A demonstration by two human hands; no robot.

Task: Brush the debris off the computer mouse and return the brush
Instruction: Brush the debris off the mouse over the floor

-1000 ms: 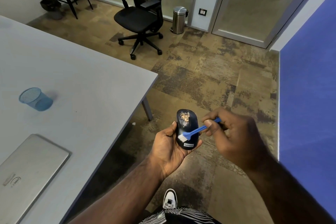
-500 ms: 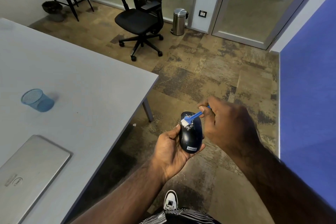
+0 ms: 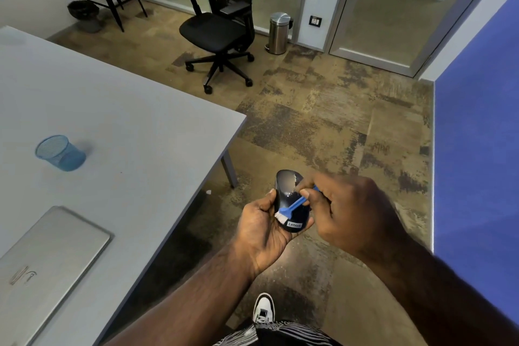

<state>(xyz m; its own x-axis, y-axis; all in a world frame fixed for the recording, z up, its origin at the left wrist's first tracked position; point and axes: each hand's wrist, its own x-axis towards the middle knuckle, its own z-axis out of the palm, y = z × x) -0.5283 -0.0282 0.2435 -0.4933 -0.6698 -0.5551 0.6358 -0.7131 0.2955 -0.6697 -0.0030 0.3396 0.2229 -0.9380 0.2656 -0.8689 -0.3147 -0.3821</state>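
Note:
A black computer mouse (image 3: 286, 188) with a white label at its near end lies in my left hand (image 3: 259, 229), held over the floor beside the table. A few pale specks of debris cling to the mouse's right side near the far end. My right hand (image 3: 346, 212) pinches a small blue brush (image 3: 295, 205). Its white bristles rest on the near left part of the mouse, close to my left thumb. The end of the brush handle is hidden in my fingers.
A grey table (image 3: 118, 132) stands to the left, with a blue mesh cup (image 3: 60, 153) and a shut silver laptop (image 3: 47, 264) on it. A black office chair (image 3: 222, 28) and a steel bin (image 3: 278, 32) stand farther off. A blue wall (image 3: 477, 149) runs along the right.
The brush head went from the mouse's near end up to its far end, then back toward the near end. The debris patch at the far end has thinned to a few specks.

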